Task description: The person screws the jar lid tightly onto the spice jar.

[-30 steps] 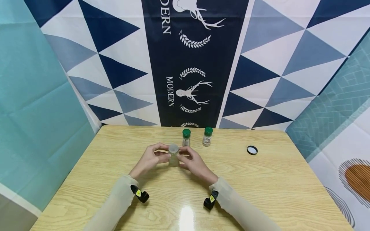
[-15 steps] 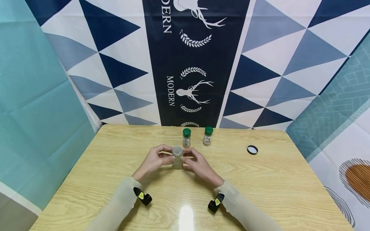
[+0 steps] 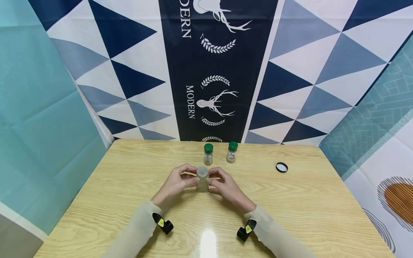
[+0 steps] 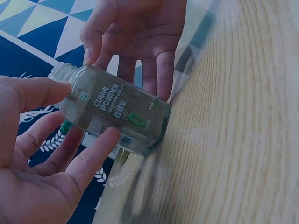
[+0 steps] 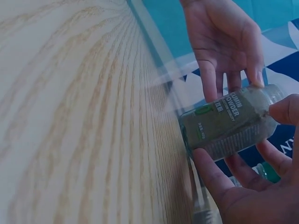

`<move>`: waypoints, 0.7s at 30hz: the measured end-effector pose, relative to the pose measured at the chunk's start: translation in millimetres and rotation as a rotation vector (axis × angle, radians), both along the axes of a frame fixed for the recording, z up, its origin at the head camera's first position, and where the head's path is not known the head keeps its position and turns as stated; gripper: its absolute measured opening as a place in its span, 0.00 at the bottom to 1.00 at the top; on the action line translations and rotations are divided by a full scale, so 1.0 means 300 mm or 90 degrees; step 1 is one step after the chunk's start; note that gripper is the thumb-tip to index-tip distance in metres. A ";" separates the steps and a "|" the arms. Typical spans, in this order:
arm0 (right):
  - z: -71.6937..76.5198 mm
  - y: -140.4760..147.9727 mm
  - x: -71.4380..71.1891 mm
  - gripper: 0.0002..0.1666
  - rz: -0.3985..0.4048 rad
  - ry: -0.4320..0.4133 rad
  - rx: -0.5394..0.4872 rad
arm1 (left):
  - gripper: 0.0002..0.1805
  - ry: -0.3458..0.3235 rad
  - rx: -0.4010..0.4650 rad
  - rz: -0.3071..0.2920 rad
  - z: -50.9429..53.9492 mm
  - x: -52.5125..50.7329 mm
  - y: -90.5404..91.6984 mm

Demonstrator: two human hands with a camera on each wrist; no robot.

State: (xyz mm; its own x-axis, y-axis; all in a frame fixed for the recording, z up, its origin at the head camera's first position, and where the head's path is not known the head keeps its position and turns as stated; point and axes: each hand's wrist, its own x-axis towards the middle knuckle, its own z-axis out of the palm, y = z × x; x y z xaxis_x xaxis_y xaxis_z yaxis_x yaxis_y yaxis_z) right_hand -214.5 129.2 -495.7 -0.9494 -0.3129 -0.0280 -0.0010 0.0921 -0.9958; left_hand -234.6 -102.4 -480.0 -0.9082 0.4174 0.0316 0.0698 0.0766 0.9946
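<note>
- Patterned cloth (image 3: 129, 71) hangs behind the table, with navy, grey-blue and white triangles on both sides of a dark strip printed with deer heads, leafy sprigs and the word MODERN. Plain teal sheeting (image 3: 42, 107) hangs on the left.
- Table (image 3: 96, 190): pale wood grain, its back edge close to the cloth, with a bright patch of light reflected near the front.
- Two pale sleeves, the left sleeve (image 3: 132, 233) and the right sleeve (image 3: 277, 234), reach in from the near edge and angle toward each other.
- Left hand (image 3: 175, 182) and right hand (image 3: 227, 186) meet on opposite sides of one jar (image 3: 202, 181). Each pinches it, thumb near the shoulder on the person's side and fingers bent toward the far side and base.
- That jar sits directly between the two sets of fingertips, touched by both, so neither hand is nearer. Its long axis is roughly upright, running across the grip. Its threaded neck, without a green cap, points up, and the cumin powder label (image 4: 112, 102) faces the person. Whether its base touches the wood I cannot tell.
- Two smaller green-capped jars stand beyond: one (image 3: 208, 156) just behind the held jar, the other (image 3: 231, 153) farther right.
- Black wrist cameras (image 3: 164, 224) are strapped over the cuffs.
- Black-rimmed white disc (image 3: 282, 167) lies flat, well apart on the right.
</note>
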 end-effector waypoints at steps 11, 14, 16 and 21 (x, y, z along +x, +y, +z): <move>0.001 0.048 0.019 0.25 0.028 -0.010 0.002 | 0.18 -0.010 0.013 -0.003 -0.005 0.026 0.035; 0.005 0.063 0.024 0.25 0.039 -0.008 -0.001 | 0.18 -0.005 0.013 -0.008 -0.006 0.031 0.043; 0.009 0.072 0.028 0.25 0.046 -0.007 0.001 | 0.18 -0.001 0.010 -0.010 -0.007 0.034 0.048; 0.011 0.088 0.035 0.25 0.057 -0.008 0.001 | 0.17 0.006 0.009 -0.015 -0.006 0.044 0.058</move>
State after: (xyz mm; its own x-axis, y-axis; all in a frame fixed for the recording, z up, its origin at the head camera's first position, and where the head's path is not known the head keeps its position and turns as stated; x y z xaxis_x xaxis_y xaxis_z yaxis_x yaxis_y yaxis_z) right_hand -204.0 155.7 -492.2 -0.9170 -0.3970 -0.0404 0.0034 0.0933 -0.9956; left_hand -221.4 -85.1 -481.8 -0.8975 0.4387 0.0454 0.0802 0.0611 0.9949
